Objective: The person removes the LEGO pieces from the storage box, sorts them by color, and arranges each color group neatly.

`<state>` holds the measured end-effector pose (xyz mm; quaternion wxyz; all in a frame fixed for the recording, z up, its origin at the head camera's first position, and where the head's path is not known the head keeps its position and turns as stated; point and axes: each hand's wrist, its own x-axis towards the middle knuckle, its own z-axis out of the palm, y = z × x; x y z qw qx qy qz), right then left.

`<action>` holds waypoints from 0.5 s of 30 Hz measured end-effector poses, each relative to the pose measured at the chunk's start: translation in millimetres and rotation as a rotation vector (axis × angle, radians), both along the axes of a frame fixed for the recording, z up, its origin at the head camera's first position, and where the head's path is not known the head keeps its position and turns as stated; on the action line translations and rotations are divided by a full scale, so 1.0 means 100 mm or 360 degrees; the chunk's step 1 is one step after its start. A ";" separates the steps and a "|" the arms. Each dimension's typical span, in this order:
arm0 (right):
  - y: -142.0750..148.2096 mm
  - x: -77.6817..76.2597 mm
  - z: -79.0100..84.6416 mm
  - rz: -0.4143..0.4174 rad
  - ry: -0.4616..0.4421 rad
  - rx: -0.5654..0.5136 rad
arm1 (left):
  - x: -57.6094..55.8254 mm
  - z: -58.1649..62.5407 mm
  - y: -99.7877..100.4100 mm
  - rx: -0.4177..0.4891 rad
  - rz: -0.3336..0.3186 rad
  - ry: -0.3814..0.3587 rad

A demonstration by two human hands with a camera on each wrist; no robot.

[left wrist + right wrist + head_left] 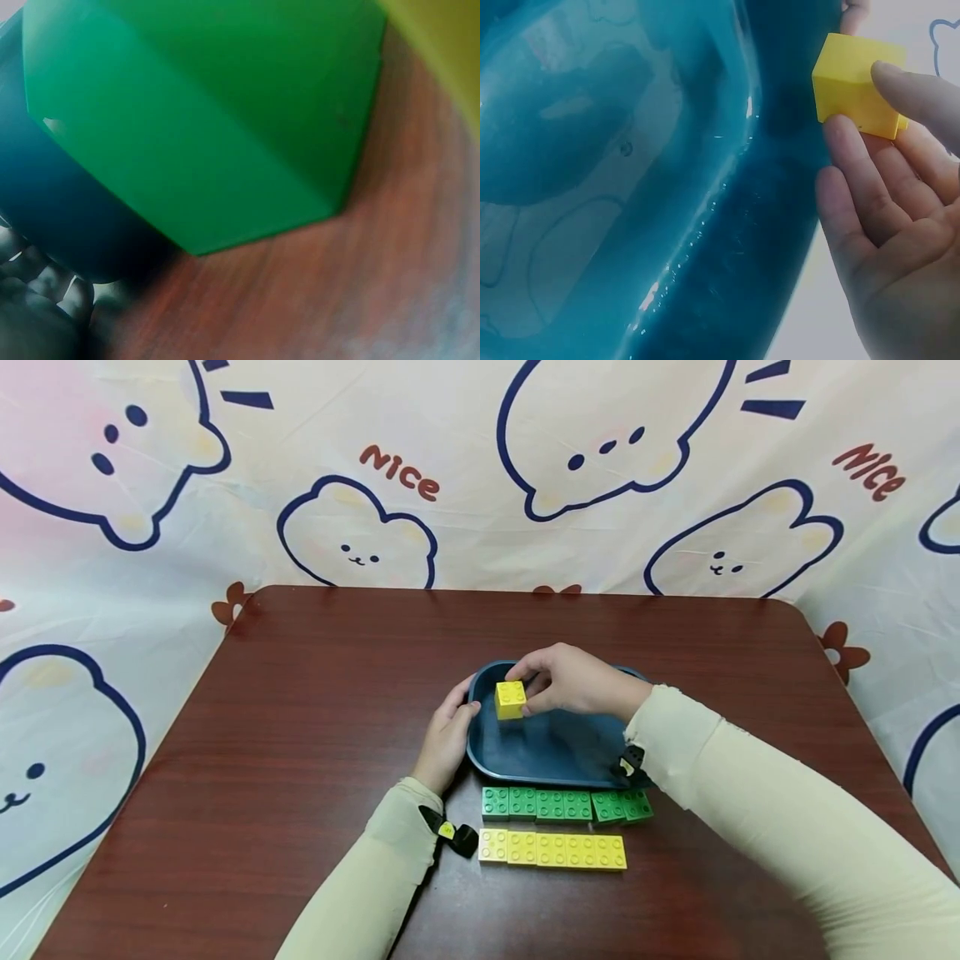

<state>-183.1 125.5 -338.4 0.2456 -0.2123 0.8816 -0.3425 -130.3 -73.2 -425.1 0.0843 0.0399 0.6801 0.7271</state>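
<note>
Between the thumb and fingers of my right hand (581,681) is a yellow toy building brick (510,700), held above the left part of a dark blue tray (551,756). The right wrist view shows the same brick (855,82) pinched at the fingertips, beside the glossy tray wall (727,172). My left hand (446,735) grips the tray's left end, thumb at the rim; its other fingers are partly hidden. In the left wrist view, that hand (45,300) is dim at the lower left corner.
In front of the tray lies a row of green bricks (551,806), the rightmost slightly angled. Nearer me is a row of yellow bricks (551,850). All rest on a brown wooden table (315,735), with a printed cloth (465,410) hanging behind it.
</note>
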 end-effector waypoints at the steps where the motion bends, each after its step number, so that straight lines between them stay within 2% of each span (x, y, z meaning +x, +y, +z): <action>1: 0.02 0.01 0.01 -0.0001 0.0008 -0.0004 | 0.00 0.00 0.00 0.0002 0.0002 -0.0003; 15: 0.27 0.29 0.15 -0.0030 0.0111 -0.0141 | 0.00 0.03 0.01 -0.0075 0.0030 0.0025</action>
